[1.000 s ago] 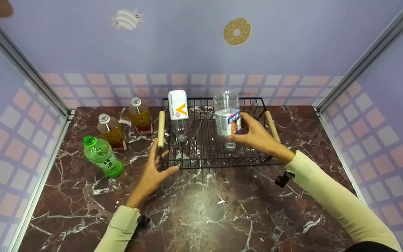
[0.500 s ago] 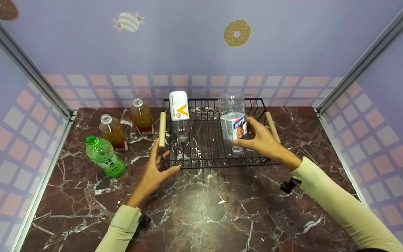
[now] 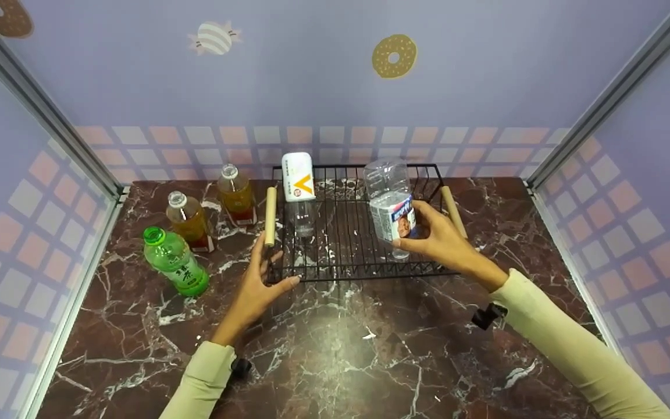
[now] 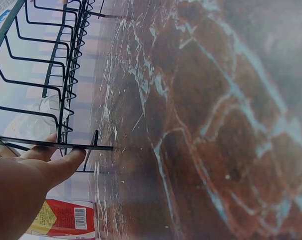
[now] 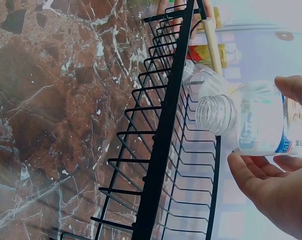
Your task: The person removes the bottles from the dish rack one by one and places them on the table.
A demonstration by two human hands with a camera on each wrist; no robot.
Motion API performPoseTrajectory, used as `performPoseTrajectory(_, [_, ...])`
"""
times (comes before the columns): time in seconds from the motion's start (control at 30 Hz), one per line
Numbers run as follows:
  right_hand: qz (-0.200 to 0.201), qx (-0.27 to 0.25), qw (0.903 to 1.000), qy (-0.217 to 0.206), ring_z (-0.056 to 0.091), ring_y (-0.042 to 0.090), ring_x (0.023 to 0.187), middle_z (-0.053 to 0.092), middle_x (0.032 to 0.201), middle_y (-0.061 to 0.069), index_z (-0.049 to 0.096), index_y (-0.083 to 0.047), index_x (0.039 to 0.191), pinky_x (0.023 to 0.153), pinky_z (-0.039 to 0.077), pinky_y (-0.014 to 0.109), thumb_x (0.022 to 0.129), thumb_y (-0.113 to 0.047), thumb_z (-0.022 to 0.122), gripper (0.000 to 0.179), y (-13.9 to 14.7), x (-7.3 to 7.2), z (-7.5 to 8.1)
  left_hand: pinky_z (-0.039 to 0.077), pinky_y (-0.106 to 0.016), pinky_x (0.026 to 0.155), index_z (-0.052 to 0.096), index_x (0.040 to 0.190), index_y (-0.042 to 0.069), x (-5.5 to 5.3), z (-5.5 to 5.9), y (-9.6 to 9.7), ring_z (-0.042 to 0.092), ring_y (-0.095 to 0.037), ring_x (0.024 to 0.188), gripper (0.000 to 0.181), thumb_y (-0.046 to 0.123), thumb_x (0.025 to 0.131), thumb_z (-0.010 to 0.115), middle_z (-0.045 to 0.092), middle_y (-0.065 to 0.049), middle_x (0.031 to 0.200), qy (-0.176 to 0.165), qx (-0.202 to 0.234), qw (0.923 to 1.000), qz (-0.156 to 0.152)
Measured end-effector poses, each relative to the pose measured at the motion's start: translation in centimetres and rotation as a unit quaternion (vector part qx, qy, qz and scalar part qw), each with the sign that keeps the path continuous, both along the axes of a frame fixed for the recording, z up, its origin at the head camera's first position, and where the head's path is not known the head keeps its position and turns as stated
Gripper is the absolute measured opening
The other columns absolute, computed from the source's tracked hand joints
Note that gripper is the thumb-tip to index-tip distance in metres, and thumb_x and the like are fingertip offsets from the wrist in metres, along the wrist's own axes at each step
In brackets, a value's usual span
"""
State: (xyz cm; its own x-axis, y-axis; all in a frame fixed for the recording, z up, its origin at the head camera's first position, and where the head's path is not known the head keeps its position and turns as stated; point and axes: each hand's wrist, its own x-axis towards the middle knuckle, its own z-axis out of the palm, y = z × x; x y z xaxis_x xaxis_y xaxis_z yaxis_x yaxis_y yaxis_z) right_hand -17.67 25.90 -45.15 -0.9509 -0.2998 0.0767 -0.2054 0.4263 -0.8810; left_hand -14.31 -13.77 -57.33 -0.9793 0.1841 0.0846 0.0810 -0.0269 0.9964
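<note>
My right hand (image 3: 448, 244) holds a clear plastic bottle (image 3: 386, 218) with a printed label, its neck down, over the right half of a black wire basket (image 3: 335, 280). The right wrist view shows the bottle's uncapped neck (image 5: 215, 114) inside the basket rim, with thumb and fingers on opposite sides of the body. My left hand (image 3: 253, 291) grips the basket's front left corner, below a wooden handle (image 3: 270, 216); its thumb lies along the front. Another clear bottle with a white label (image 3: 298, 176) stands neck down in the basket's left part.
Left of the basket stand a green bottle (image 3: 175, 262) and two amber-tinted bottles (image 3: 189, 224), all upright and uncapped. A second wooden handle (image 3: 454, 211) is on the basket's right end. Patterned walls enclose the dark marbled tabletop (image 3: 335, 349) at the back and sides.
My right hand has moved the clear bottle to the right and slightly down and nearer, and the bottle now leans a little. The left hand and the basket stay in place.
</note>
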Motion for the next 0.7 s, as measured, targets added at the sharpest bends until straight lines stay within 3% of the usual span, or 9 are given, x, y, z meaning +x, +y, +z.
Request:
performPoseTrajectory(0.3, [0.010, 0.001, 1.0000, -0.002, 0.072, 0.030, 0.110, 0.070, 0.131, 0.020, 0.050, 0.002, 0.157, 0.091, 0.065, 0.029, 0.087, -0.007, 0.094, 0.084, 0.2, 0.7, -0.2, 0.055, -0.058, 0.113, 0.006, 0.179, 0.024, 0.0, -0.2, -0.1, 0.041, -0.043, 0.159, 0.124, 0.007, 0.091, 0.090, 0.013, -0.026, 0.181, 0.002, -0.021, 0.9998, 0.003])
performPoseTrajectory(0.5, [0.014, 0.011, 0.9998, 0.012, 0.072, 0.029, 0.109, 0.069, 0.132, 0.018, 0.051, 0.001, 0.158, 0.091, 0.064, 0.028, 0.087, -0.007, 0.094, 0.083, 0.3, 1.0, -0.3, 0.056, -0.056, 0.111, 0.005, 0.179, 0.026, -0.1, -0.4, -0.1, 0.041, -0.044, 0.158, 0.124, 0.009, 0.091, 0.091, 0.013, -0.026, 0.181, 0.003, -0.029, 0.9996, 0.004])
performPoseTrajectory(0.7, [0.025, 0.018, 0.9994, 0.017, 0.071, 0.030, 0.109, 0.069, 0.133, 0.020, 0.051, 0.003, 0.158, 0.090, 0.064, 0.029, 0.086, -0.009, 0.094, 0.085, 0.4, 1.3, -0.3, 0.050, -0.062, 0.117, 0.004, 0.179, 0.023, 0.0, -0.3, -0.1, 0.040, -0.043, 0.159, 0.124, 0.006, 0.091, 0.090, 0.012, -0.025, 0.181, -0.003, -0.022, 0.9997, 0.005])
